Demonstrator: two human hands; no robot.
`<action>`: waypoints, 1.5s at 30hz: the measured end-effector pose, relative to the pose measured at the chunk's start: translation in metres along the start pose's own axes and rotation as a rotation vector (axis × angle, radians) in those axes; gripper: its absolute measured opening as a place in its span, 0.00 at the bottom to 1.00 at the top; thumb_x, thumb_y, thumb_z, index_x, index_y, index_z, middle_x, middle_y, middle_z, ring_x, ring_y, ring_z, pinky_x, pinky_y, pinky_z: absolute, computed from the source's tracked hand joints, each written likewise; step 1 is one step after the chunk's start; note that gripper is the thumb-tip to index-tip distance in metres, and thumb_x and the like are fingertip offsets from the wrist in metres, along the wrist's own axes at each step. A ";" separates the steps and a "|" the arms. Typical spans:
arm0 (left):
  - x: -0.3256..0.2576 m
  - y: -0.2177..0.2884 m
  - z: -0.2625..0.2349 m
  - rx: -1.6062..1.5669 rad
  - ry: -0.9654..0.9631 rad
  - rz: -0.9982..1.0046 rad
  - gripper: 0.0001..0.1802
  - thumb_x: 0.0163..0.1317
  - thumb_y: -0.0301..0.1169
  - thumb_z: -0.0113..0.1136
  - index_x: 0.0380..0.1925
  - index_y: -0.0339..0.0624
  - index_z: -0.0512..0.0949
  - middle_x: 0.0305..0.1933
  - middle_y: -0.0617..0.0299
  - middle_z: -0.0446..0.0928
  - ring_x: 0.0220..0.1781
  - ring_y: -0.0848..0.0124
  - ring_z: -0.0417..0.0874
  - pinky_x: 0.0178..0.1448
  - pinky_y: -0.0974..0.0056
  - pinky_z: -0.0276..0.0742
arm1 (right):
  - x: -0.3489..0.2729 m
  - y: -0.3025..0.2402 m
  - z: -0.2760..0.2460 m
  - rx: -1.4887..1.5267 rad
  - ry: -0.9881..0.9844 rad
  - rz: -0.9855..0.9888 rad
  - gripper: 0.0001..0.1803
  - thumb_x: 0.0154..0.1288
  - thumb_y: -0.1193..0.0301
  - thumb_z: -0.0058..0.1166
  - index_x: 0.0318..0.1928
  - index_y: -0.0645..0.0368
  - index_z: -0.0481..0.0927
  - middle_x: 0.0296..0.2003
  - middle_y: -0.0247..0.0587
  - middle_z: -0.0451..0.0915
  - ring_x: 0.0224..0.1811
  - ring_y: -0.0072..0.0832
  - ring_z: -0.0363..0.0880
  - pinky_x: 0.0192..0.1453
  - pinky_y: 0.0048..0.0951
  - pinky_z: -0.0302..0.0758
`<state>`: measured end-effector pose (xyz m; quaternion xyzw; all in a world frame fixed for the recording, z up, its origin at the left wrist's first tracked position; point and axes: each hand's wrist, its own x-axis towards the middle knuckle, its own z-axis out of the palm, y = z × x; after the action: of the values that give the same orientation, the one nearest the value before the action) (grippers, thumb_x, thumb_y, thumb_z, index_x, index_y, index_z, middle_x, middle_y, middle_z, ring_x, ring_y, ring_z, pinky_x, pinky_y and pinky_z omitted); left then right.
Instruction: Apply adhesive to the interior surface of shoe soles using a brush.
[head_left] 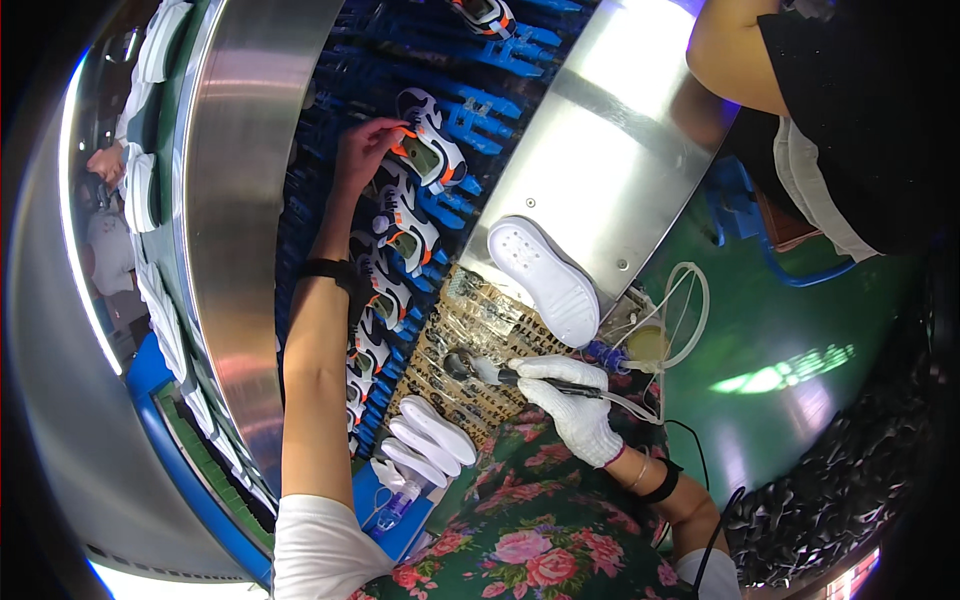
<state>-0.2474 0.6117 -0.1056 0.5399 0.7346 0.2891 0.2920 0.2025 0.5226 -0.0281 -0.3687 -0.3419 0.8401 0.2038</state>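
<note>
Two hands are at work. The bare left hand (365, 152) reaches forward over a blue slatted conveyor (490, 110), its grip appearing to pinch the orange-edged collar of one white, black and grey shoe (437, 152). That shoe lies on the conveyor, opening upward. The gloved right hand (582, 420) closes its grip around the black handle of one brush (508, 377), whose dark head is over a brown, stained table (450, 395).

The shoe looks light, with a soft, bending upper that would probably give under the fingers; the collar is a handy place to hold it, and it does not look fragile. The brush looks light and stiff, best held mid-handle, as here; its head may be wet and slippery.

Counting: one shoe is in hand, one more shoe (485, 16) sits farther ahead, and at least four matching shoes (410, 245) line up nearer the person, overlapping too much for a certain total. One white sole (545, 280) lies on a metal ledge (630, 130); three more soles (435, 430) rest close together by the floral apron (545, 550).
</note>
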 end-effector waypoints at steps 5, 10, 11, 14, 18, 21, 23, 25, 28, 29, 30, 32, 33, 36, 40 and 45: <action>0.004 -0.004 -0.004 0.013 -0.041 -0.016 0.10 0.65 0.27 0.63 0.45 0.38 0.85 0.36 0.63 0.85 0.37 0.81 0.82 0.42 0.74 0.76 | 0.002 0.003 0.003 0.009 -0.020 -0.035 0.10 0.60 0.80 0.63 0.43 0.65 0.85 0.44 0.44 0.86 0.47 0.27 0.84 0.55 0.28 0.79; 0.007 -0.005 -0.010 0.001 -0.073 -0.012 0.11 0.64 0.27 0.63 0.45 0.38 0.85 0.36 0.63 0.86 0.38 0.80 0.83 0.42 0.74 0.76 | -0.001 0.004 0.003 0.037 -0.023 0.013 0.09 0.60 0.80 0.64 0.43 0.65 0.85 0.44 0.44 0.86 0.47 0.27 0.84 0.55 0.28 0.79; 0.007 -0.005 -0.010 0.001 -0.074 -0.007 0.11 0.64 0.27 0.63 0.45 0.38 0.85 0.36 0.63 0.86 0.38 0.80 0.83 0.42 0.74 0.76 | -0.002 0.004 0.004 0.037 -0.020 0.009 0.09 0.60 0.80 0.64 0.43 0.65 0.85 0.44 0.44 0.86 0.47 0.27 0.84 0.55 0.28 0.79; 0.004 -0.001 -0.005 0.005 -0.091 -0.012 0.10 0.64 0.27 0.63 0.45 0.39 0.85 0.36 0.64 0.86 0.35 0.81 0.81 0.40 0.74 0.75 | -0.006 0.006 0.005 0.027 -0.020 -0.031 0.09 0.60 0.79 0.64 0.43 0.64 0.85 0.44 0.43 0.86 0.47 0.27 0.84 0.54 0.27 0.79; -0.013 0.012 0.015 0.140 -0.007 -0.079 0.12 0.67 0.30 0.60 0.48 0.42 0.84 0.38 0.62 0.86 0.35 0.79 0.79 0.40 0.72 0.74 | -0.013 0.005 0.006 0.022 -0.021 -0.055 0.10 0.60 0.79 0.64 0.44 0.64 0.85 0.43 0.42 0.86 0.46 0.25 0.84 0.53 0.26 0.79; -0.023 0.029 0.027 0.229 0.026 -0.024 0.14 0.69 0.32 0.55 0.51 0.41 0.82 0.50 0.52 0.84 0.53 0.62 0.84 0.58 0.63 0.76 | -0.021 0.000 0.008 0.045 -0.026 -0.045 0.11 0.61 0.78 0.64 0.45 0.64 0.85 0.43 0.41 0.86 0.45 0.21 0.83 0.51 0.24 0.79; -0.029 0.045 0.032 0.333 0.032 0.022 0.15 0.70 0.34 0.54 0.51 0.41 0.81 0.54 0.50 0.82 0.58 0.58 0.82 0.62 0.60 0.74 | -0.028 -0.006 0.010 0.022 -0.027 -0.058 0.11 0.62 0.78 0.64 0.45 0.63 0.85 0.43 0.40 0.86 0.44 0.20 0.83 0.51 0.23 0.79; -0.038 0.066 0.031 0.251 -0.015 0.034 0.17 0.70 0.35 0.54 0.55 0.41 0.79 0.60 0.48 0.78 0.64 0.56 0.77 0.67 0.60 0.69 | -0.035 -0.012 0.011 0.024 -0.026 -0.030 0.10 0.62 0.78 0.64 0.45 0.63 0.86 0.43 0.40 0.87 0.44 0.20 0.83 0.51 0.23 0.79; -0.063 0.111 0.034 0.087 0.196 -0.025 0.23 0.72 0.37 0.52 0.62 0.38 0.73 0.66 0.49 0.72 0.69 0.59 0.71 0.72 0.61 0.62 | -0.042 -0.022 0.012 -0.086 -0.047 -0.157 0.09 0.62 0.77 0.64 0.44 0.63 0.86 0.42 0.39 0.87 0.43 0.20 0.83 0.50 0.23 0.79; -0.075 0.129 0.032 0.072 0.213 0.008 0.23 0.72 0.37 0.52 0.62 0.38 0.73 0.66 0.49 0.72 0.69 0.59 0.71 0.72 0.61 0.62 | -0.045 -0.025 0.012 -0.086 -0.057 -0.173 0.09 0.62 0.77 0.64 0.44 0.63 0.86 0.42 0.39 0.87 0.43 0.20 0.83 0.50 0.23 0.79; -0.088 0.148 0.029 -0.079 0.257 -0.055 0.23 0.73 0.37 0.51 0.62 0.37 0.73 0.65 0.50 0.73 0.68 0.61 0.71 0.71 0.62 0.63 | -0.048 -0.028 0.011 -0.066 -0.075 -0.147 0.09 0.62 0.77 0.63 0.44 0.63 0.86 0.42 0.39 0.87 0.43 0.20 0.83 0.50 0.23 0.79; -0.118 0.188 0.021 -0.339 0.298 -0.127 0.22 0.74 0.36 0.51 0.61 0.34 0.74 0.61 0.54 0.76 0.63 0.67 0.76 0.66 0.63 0.70 | -0.053 -0.035 0.011 -0.074 -0.101 -0.094 0.10 0.62 0.77 0.63 0.44 0.63 0.86 0.41 0.39 0.87 0.43 0.19 0.83 0.50 0.22 0.79; -0.135 0.208 0.015 -0.341 0.310 -0.138 0.22 0.74 0.36 0.51 0.61 0.34 0.74 0.61 0.54 0.76 0.63 0.67 0.76 0.66 0.63 0.70 | -0.055 -0.039 0.011 -0.086 -0.110 -0.102 0.10 0.62 0.77 0.63 0.44 0.63 0.86 0.41 0.39 0.87 0.43 0.19 0.83 0.50 0.22 0.79; -0.175 0.262 -0.006 -0.356 0.277 0.029 0.16 0.71 0.27 0.54 0.54 0.32 0.79 0.53 0.54 0.79 0.53 0.68 0.81 0.56 0.66 0.76 | -0.061 -0.050 0.014 -0.166 -0.169 -0.201 0.10 0.62 0.77 0.63 0.44 0.63 0.86 0.41 0.38 0.87 0.41 0.18 0.83 0.49 0.21 0.79; -0.195 0.295 -0.051 -0.135 0.622 0.245 0.12 0.67 0.19 0.54 0.48 0.31 0.81 0.44 0.56 0.81 0.46 0.70 0.82 0.54 0.67 0.76 | -0.065 -0.064 0.018 -0.186 -0.211 -0.108 0.10 0.61 0.76 0.63 0.44 0.64 0.86 0.40 0.38 0.87 0.41 0.19 0.83 0.49 0.22 0.79; -0.163 0.271 -0.116 0.205 0.951 0.110 0.32 0.62 0.32 0.65 0.66 0.36 0.69 0.61 0.45 0.71 0.56 0.58 0.78 0.59 0.59 0.76 | -0.066 -0.073 0.020 -0.268 -0.284 -0.173 0.10 0.61 0.76 0.63 0.44 0.64 0.86 0.41 0.39 0.87 0.41 0.19 0.83 0.48 0.22 0.78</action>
<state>-0.1241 0.5100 0.1911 0.4119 0.7817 0.4449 -0.1464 0.2362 0.5250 0.0664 -0.2397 -0.5064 0.8098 0.1742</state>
